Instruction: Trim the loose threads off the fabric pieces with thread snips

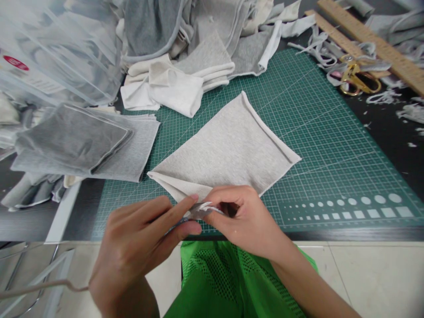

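Both hands meet at the mat's near edge. Between them is a small grey-and-white piece [198, 211], thin and partly hidden, its kind not clear. My left hand [142, 234] pinches its left end between thumb and forefinger. Closed on its right end is my right hand [241, 216], fingers curled and touching the near side of a light grey fabric piece [225, 141]. That fabric lies at an angle on the green cutting mat [331, 163], with its upper right edge rolled and its near left edge folded over.
Left lies a stack of folded grey fabric [76, 137], below a clear plastic bag [62, 48]. A heap of grey and white cloth [198, 44] covers the back. Gold-handled scissors [356, 81], wooden rulers [377, 42] and scraps [384, 96] lie right. A cord [43, 288] runs near my left wrist.
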The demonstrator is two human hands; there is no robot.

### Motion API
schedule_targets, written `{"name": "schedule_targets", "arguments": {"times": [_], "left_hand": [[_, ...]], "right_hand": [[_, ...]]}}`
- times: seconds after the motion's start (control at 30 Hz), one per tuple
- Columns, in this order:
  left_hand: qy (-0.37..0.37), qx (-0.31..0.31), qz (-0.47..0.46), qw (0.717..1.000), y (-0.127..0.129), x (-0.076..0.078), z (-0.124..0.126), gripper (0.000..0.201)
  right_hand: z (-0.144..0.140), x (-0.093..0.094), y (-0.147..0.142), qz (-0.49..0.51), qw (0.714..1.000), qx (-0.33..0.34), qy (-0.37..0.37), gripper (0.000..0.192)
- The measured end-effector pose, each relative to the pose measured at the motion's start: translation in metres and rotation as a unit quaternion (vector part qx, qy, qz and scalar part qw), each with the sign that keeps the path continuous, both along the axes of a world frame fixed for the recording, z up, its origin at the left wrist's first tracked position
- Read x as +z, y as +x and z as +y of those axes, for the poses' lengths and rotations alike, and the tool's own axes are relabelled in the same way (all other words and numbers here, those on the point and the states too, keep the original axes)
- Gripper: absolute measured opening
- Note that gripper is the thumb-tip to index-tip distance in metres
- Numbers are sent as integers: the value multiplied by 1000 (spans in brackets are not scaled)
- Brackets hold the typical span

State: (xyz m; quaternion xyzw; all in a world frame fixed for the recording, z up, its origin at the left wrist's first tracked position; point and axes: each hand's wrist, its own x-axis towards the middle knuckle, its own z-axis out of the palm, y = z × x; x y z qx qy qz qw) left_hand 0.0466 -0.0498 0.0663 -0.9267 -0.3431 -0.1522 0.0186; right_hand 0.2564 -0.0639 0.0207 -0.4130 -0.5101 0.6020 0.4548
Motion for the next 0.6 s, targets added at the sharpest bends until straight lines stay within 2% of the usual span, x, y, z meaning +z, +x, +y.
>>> {"name": "schedule_targets", "arguments": {"times": [0.6], "left_hand": [[-12,6,14,1000,3,8,-5,36]], "right_hand": [[-1,0,1,-2,1000,-4,-6,19]]}}
